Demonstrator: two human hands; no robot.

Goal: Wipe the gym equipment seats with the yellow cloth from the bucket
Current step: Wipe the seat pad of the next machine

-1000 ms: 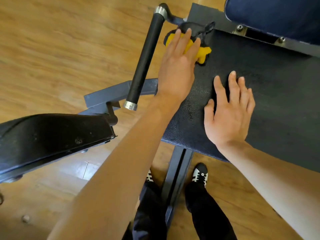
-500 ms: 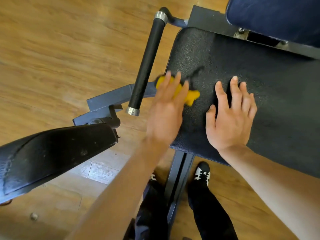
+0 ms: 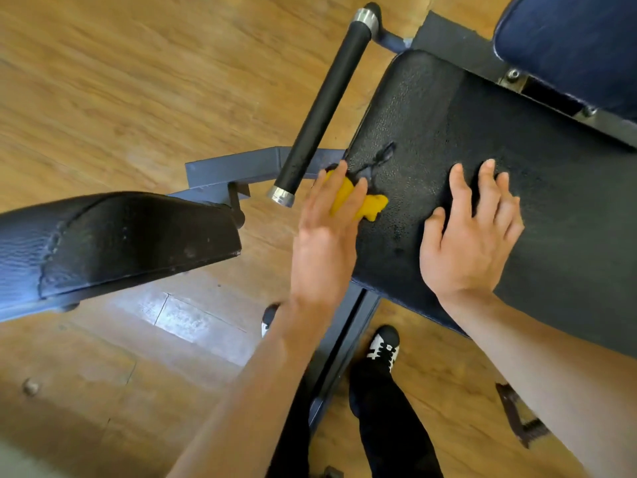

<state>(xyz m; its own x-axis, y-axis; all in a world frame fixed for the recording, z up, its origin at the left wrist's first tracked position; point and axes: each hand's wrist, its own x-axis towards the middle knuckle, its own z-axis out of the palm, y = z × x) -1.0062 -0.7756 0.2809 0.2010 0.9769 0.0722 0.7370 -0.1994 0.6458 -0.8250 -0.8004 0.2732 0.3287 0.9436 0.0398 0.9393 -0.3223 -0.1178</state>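
Your left hand (image 3: 322, 243) lies flat on the cloth (image 3: 374, 205), fingers straight and pressing it down on the seat (image 3: 431, 108), not curled round it. The cloth is bunched small at the seat's left edge, about halfway along that edge, with one yellow corner poking out past your fingertips. Your right hand (image 3: 465, 246) rests flat on the seat with fingers spread, apart from the left hand and holding nothing; it looks to be bracing you.

What the next stroke turns on: the cloth sits at the very left margin, and nearly all of the seat lies to its right. The seat's long side runs away from you toward the backrest (image 3: 568, 39), so strokes along that line cover it best. A damp sheen shows on the strip near the cloth; the right part looks dry, so I judge it not yet wiped.

Your left hand already has the cloth, so keep it there. Your right hand sits in the path, so lift it before you sweep across. Mind the handle (image 3: 322, 108) just left of the cloth
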